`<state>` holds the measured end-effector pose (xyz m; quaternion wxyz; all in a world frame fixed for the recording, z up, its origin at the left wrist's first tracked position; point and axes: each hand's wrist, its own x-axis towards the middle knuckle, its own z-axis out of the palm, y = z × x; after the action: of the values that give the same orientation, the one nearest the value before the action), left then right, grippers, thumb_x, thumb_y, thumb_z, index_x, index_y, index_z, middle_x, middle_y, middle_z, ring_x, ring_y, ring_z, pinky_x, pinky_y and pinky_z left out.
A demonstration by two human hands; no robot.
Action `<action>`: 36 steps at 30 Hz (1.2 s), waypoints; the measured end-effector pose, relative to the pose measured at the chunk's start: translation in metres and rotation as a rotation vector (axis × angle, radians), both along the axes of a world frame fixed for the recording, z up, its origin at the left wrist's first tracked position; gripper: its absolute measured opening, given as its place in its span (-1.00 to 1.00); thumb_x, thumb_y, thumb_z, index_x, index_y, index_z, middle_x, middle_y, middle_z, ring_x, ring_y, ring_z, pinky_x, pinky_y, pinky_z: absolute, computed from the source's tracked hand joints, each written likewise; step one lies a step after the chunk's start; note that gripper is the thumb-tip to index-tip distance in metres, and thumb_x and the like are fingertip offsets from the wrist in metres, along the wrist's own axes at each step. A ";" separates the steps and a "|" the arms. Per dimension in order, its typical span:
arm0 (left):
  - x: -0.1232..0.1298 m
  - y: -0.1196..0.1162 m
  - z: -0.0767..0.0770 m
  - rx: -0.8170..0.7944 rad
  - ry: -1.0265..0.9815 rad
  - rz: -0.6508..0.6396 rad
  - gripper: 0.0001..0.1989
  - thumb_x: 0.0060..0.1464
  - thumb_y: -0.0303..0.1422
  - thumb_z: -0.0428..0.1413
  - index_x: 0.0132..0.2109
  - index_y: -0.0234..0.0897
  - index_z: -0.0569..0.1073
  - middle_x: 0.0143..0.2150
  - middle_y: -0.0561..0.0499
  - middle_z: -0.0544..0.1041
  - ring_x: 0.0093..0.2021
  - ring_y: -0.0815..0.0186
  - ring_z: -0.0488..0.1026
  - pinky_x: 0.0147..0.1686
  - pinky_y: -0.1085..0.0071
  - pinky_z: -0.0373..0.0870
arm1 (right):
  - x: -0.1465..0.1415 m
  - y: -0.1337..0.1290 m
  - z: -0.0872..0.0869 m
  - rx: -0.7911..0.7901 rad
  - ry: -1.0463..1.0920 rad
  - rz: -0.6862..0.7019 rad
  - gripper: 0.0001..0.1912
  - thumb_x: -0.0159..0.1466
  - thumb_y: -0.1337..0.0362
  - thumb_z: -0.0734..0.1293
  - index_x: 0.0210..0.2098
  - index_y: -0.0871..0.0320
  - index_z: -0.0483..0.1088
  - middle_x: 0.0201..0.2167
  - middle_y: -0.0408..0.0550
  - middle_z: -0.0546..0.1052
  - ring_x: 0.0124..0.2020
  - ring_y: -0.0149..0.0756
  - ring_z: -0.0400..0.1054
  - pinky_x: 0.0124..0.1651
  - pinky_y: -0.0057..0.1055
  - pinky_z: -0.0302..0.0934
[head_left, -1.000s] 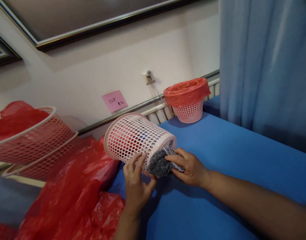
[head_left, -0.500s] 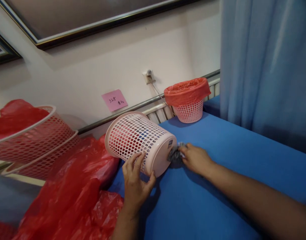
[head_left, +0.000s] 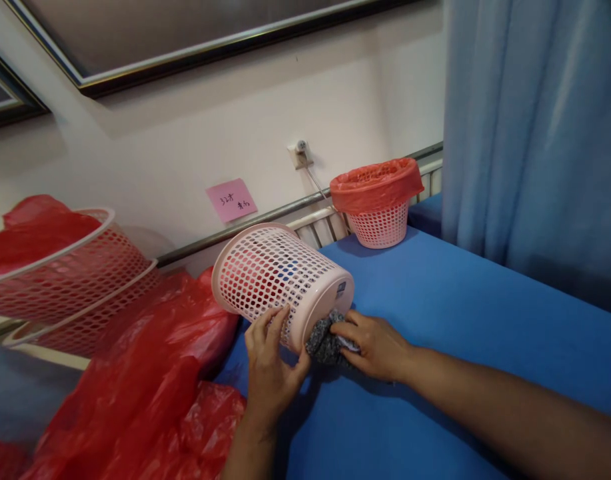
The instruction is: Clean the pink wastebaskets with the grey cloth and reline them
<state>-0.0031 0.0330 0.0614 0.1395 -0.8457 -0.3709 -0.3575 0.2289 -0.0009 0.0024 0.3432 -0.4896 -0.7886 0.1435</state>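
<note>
A pale pink perforated basket [head_left: 280, 277] lies on its side on the blue surface [head_left: 410, 287], its solid base facing right. My left hand [head_left: 272, 363] grips it near the base, thumb at the base's rim and fingertips on the perforated side. A crumpled dark grey cloth [head_left: 326, 340] is in my right hand [head_left: 370, 343], pressed against the lower part of the base. Under my left forearm's left side spreads a heap of red plastic bags [head_left: 150, 393].
At the back stands a pink basket [head_left: 380, 227] lined with a red bag. Larger pink baskets [head_left: 85, 267] are stacked at the left. A metal rail [head_left: 200, 245] runs along the wall, below a socket [head_left: 301, 155]. A blue curtain [head_left: 525, 133] hangs at right.
My right hand and the cloth have moved down and left across the basket's base. My left hand keeps its hold, and the basket has hardly moved.
</note>
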 end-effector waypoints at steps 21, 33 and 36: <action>-0.001 0.005 -0.007 0.026 -0.023 -0.002 -0.45 0.14 -0.36 0.21 0.26 -0.26 0.31 0.15 -0.26 0.40 0.14 -0.09 0.38 0.12 -0.08 0.42 | 0.031 0.018 0.000 0.243 0.266 -0.449 -0.64 0.33 0.32 0.26 0.12 0.06 0.37 -0.10 0.03 0.47 -0.08 -0.12 0.44 -0.01 -0.22 0.36; -0.002 0.005 -0.007 0.042 -0.027 0.015 -0.48 0.14 -0.37 0.20 0.23 -0.29 0.33 0.12 -0.27 0.42 0.12 -0.09 0.40 0.11 -0.08 0.44 | 0.021 0.001 0.006 0.392 0.309 -0.141 -0.60 0.35 0.29 0.28 0.18 0.01 0.35 -0.05 0.01 0.48 -0.09 -0.19 0.46 -0.01 -0.26 0.38; 0.001 0.003 -0.007 0.040 -0.033 0.013 -0.48 0.14 -0.37 0.21 0.23 -0.26 0.33 0.12 -0.25 0.41 0.11 -0.07 0.40 0.10 -0.07 0.45 | 0.034 0.013 0.007 0.476 0.447 -0.431 -0.59 0.35 0.30 0.28 0.19 0.00 0.31 -0.02 0.03 0.47 0.03 -0.11 0.43 0.11 -0.14 0.35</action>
<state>-0.0024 0.0362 0.0546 0.1525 -0.8343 -0.3715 -0.3776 0.2628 0.0118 0.0099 0.6328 -0.5074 -0.5846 -0.0160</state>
